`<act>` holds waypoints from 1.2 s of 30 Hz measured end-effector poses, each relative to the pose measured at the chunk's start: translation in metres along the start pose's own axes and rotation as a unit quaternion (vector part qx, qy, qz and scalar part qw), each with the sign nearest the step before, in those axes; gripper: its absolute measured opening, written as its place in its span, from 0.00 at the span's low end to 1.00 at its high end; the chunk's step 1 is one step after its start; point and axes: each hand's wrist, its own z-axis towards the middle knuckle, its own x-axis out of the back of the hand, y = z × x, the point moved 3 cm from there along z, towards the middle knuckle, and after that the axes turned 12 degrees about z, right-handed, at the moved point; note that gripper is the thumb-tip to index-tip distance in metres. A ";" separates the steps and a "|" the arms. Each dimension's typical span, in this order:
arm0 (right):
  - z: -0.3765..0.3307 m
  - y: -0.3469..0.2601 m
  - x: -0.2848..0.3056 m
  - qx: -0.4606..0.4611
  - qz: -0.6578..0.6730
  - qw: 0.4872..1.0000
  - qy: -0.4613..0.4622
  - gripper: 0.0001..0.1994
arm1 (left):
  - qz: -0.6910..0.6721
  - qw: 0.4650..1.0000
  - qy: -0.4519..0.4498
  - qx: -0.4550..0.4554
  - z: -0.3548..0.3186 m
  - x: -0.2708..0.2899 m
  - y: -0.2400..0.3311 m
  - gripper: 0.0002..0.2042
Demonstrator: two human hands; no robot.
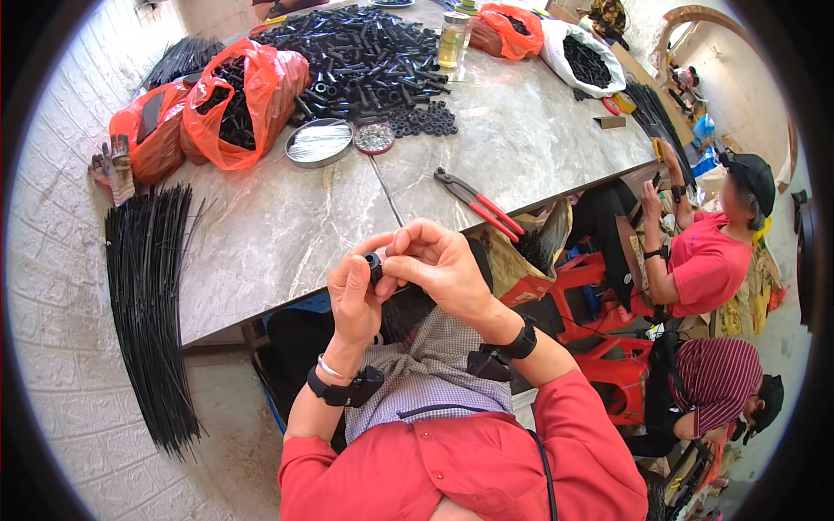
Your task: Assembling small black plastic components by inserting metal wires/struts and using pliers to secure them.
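Note:
Both my hands meet above the near edge of the stone-patterned table (261, 252). A short black ring-shaped piece (373, 266) is held between the fingers of my left hand (350, 295). My right hand (445, 271) has thumb and finger pinched against that piece; anything small inside the pinch is hidden. Just beyond my fingertips, a thin dark line or rod (387, 193) runs across the tabletop; I cannot tell whether it is held. Farther off stand a round tin (320, 161) of thin silvery pins and a small red-rimmed dish (374, 152) of tiny bits.
Red-handled pincers (482, 207) lie to the right. A heap of black bolt-like parts (356, 52), red bags (278, 78), a jar (453, 39) and a white sack (556, 43) stand farther back. Black strips (152, 304) overhang the left edge. Two people (708, 269) sit at right near red stools (578, 295).

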 end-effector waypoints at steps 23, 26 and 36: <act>0.009 -0.020 0.180 0.121 -0.814 0.560 0.099 0.23 | -0.019 0.998 0.060 -0.014 0.005 0.042 0.013 0.23; 0.009 -0.018 0.179 0.118 -0.798 0.583 0.096 0.14 | 0.005 0.995 0.097 0.011 0.009 0.038 0.004 0.23; -0.057 -0.068 0.041 -0.214 -0.205 0.955 0.020 0.18 | 0.024 0.997 0.079 0.000 0.015 0.033 0.005 0.22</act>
